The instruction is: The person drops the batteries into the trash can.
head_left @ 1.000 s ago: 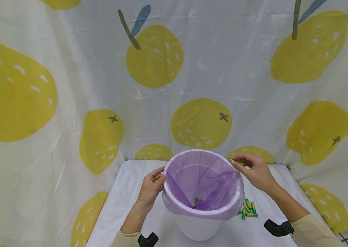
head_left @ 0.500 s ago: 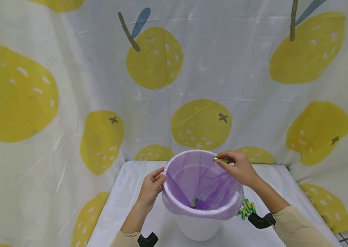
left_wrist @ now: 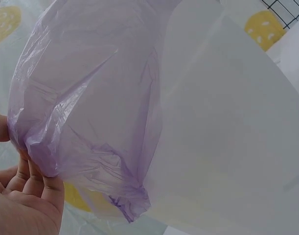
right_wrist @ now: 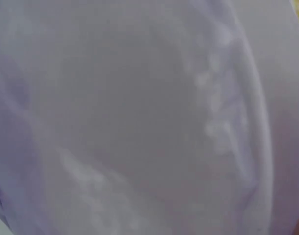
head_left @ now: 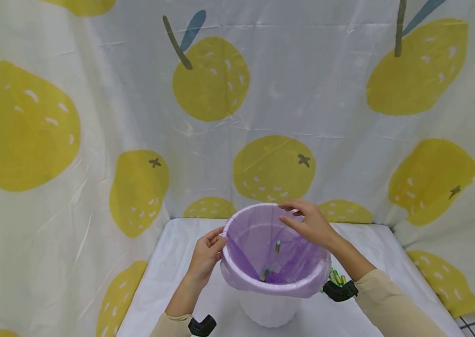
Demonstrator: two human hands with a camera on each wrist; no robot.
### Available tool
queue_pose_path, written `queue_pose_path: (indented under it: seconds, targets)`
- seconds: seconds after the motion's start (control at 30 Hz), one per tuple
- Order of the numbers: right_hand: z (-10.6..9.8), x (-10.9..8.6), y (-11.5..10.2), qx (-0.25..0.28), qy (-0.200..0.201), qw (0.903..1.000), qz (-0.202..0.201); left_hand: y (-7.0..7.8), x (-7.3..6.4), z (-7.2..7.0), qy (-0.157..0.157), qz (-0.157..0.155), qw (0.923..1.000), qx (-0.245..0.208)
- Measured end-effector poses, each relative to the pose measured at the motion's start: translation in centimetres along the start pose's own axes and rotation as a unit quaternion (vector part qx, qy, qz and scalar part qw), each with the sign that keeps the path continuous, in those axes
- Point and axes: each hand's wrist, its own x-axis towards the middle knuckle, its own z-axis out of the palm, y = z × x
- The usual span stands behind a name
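Observation:
A white bin (head_left: 269, 309) with a purple bag (head_left: 237, 281) folded over its rim stands on the table. My left hand (head_left: 205, 255) pinches the bag-covered rim on the left, thumb and fingers on either side of it; the left wrist view shows these fingers (left_wrist: 34, 183) at the bag's edge. Over the far right rim, my right hand (head_left: 311, 225) has its thumb and fingers spread apart, holding nothing. Below it a green battery (head_left: 278, 246) is inside the bin, in mid-drop. Another battery (head_left: 265, 275) lies lower in the bag. The blurred bag (right_wrist: 139, 117) fills the right wrist view.
Several green-and-yellow batteries (head_left: 337, 278) lie on the white-covered table (head_left: 178, 267) right of the bin, partly hidden by the black wrist camera (head_left: 340, 291). Behind the table hangs a fruit-patterned curtain (head_left: 204, 164).
My right hand has moved left from the bin's right rim to over its opening and let go of a battery, which is now dropping inside. My left hand has stayed on the rim.

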Motion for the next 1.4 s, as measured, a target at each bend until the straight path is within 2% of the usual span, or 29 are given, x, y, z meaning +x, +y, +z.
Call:
queue_pose_path:
  seconds: [0.2,0.43,0.63,0.83,1.4]
  targets:
    - [-0.3,-0.2,0.0,0.004,-0.013,0.9999,0.011,0.0,0.1,-0.1,-0.01,-0.003,0.9999,-0.003]
    - [-0.4,-0.4,0.3,0.005,-0.015,0.9999,-0.005,0.1,0.2,-0.2,-0.005,-0.002,1.0,-0.001]
    - [-1.2,-0.9,0.7,0.0,-0.029,0.9995,0.013,0.0,0.2,-0.3,-0.007,-0.002,1.0,0.002]
    - [-1.9,-1.3,0.9,-0.005,-0.018,0.9997,0.017,0.0,0.2,-0.3,-0.012,0.003,0.9999,0.001]
    - [-4.0,-3.8,2.3,-0.027,0.01,0.9988,0.039,0.2,0.0,-0.2,0.002,-0.008,0.9999,-0.009]
